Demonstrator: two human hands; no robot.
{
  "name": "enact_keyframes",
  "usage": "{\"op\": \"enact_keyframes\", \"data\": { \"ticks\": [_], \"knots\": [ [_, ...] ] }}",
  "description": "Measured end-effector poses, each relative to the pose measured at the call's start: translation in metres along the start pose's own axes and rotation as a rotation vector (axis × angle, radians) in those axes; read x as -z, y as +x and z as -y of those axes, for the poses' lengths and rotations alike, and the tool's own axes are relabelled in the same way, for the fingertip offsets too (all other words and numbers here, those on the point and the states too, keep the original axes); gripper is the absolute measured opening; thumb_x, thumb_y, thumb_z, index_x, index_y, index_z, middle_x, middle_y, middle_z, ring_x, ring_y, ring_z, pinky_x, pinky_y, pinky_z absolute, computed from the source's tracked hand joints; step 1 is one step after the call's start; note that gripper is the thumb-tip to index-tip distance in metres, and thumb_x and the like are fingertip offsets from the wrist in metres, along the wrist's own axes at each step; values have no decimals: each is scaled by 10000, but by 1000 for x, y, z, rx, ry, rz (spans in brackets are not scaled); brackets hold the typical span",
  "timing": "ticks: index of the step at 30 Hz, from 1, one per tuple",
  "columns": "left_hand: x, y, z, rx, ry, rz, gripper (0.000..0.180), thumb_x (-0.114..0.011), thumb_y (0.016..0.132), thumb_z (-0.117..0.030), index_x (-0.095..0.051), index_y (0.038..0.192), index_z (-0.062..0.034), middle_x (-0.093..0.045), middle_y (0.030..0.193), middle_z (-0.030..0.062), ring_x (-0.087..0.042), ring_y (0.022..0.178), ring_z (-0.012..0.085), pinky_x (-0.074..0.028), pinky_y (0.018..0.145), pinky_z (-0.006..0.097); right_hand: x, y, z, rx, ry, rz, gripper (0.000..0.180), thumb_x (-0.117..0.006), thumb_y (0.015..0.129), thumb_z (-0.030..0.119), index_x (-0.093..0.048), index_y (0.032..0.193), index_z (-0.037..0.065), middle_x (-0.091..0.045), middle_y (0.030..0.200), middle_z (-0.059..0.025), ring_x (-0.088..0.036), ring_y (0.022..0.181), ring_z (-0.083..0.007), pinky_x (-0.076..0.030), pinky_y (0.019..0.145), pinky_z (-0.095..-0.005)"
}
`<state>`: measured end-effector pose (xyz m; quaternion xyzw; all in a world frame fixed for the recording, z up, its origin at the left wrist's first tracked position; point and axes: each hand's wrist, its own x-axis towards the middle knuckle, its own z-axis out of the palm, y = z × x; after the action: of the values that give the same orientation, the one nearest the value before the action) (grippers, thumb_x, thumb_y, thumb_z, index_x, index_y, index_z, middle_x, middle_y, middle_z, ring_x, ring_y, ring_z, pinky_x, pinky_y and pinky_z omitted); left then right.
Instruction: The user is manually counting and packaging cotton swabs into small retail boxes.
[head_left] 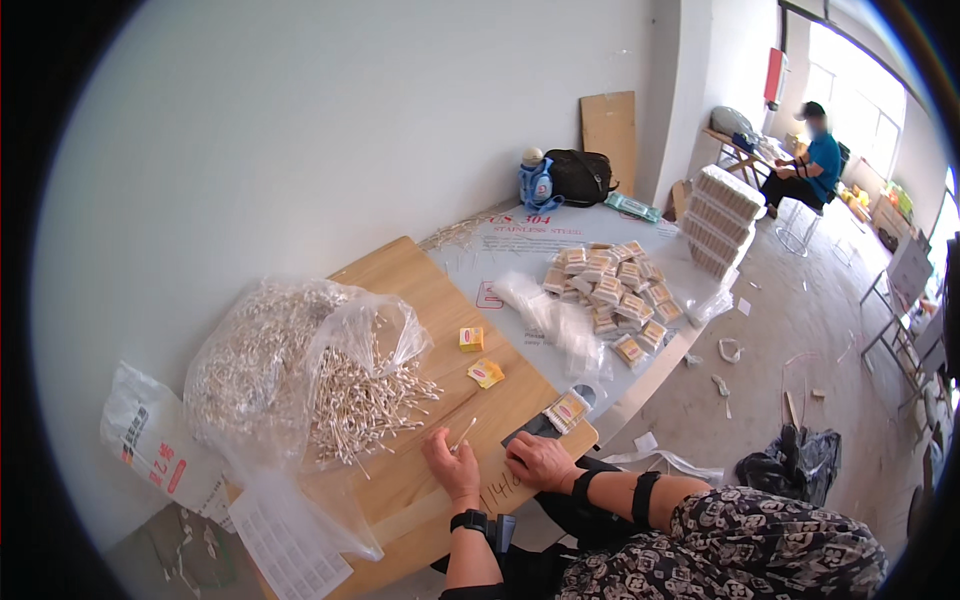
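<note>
My left hand point(454, 468) rests over the wooden board, its fingers closed around a cotton swab point(464, 433) that sticks up from them. To its right, my right hand point(541, 464) lies at the board's near edge with curled fingers; what they hold, if anything, is hidden. Just beyond the right hand, a small packet of cotton swabs point(568, 409) with a yellow label lies on a dark flat piece point(527, 428). Loose cotton swabs point(365, 410) spill toward the left hand from a large clear plastic bag point(265, 360). Two small stacks of yellow labels, one upright-looking point(471, 339) and one fanned point(486, 373), lie farther back.
Beyond the wooden board point(400, 285), many finished-looking packets point(610, 285) are heaped beside clear plastic sleeves point(560, 320). Bundled packets form a tall stack point(718, 222) at the right. A black bag point(580, 178) and a bottle point(536, 180) stand by the wall. Another person point(822, 165) sits farther off.
</note>
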<state>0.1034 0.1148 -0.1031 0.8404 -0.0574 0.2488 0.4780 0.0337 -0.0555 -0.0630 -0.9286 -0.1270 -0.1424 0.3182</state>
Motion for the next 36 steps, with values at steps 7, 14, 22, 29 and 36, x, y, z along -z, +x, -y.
{"op": "enact_keyframes", "data": {
  "ticks": [7, 14, 22, 29, 36],
  "knots": [
    [1, 2, 4, -82, 58, 53, 362, -661, 689, -1, -570, 1039, -18, -612, 1076, 173, -558, 1050, 392, -431, 933, 486, -3, 0, -1, 21, -43, -21, 172, -623, 883, 232, -533, 906, 88, -558, 864, -108, -625, 776, -331, -516, 658, -432],
    [2, 2, 9, -69, 45, 79, 351, -657, 690, 11, -574, 1030, -26, -619, 1077, 162, -560, 1061, 380, -431, 931, 484, 0, 1, 8, 0, -52, 17, 210, -616, 871, 239, -518, 922, 59, -556, 886, -123, -624, 832, -332, -509, 709, -439],
    [0, 6, 11, -112, 81, 100, 332, -655, 671, 42, -581, 989, -16, -615, 1060, 165, -565, 1044, 383, -438, 908, 483, 2, -1, -1, 7, 54, 16, 207, -634, 846, 228, -539, 919, 59, -565, 900, -131, -625, 851, -332, -511, 710, -441],
    [21, 18, -5, -147, 190, 282, 227, -647, 715, -4, -582, 932, -5, -564, 1030, 157, -543, 990, 354, -443, 886, 445, 95, 33, -24, -125, 909, 415, 155, -666, 852, 145, -634, 891, -1, -638, 707, -100, -635, 652, -224, -502, 619, -342],
    [7, 41, -10, 87, 401, 473, 291, -638, 809, -74, -567, 1080, 3, -512, 1170, 185, -495, 1117, 371, -414, 962, 460, 219, 154, -208, -228, 670, -59, 150, -656, 912, 146, -689, 948, 4, -659, 741, -70, -610, 670, -113, -502, 644, -294]
  ]
}}
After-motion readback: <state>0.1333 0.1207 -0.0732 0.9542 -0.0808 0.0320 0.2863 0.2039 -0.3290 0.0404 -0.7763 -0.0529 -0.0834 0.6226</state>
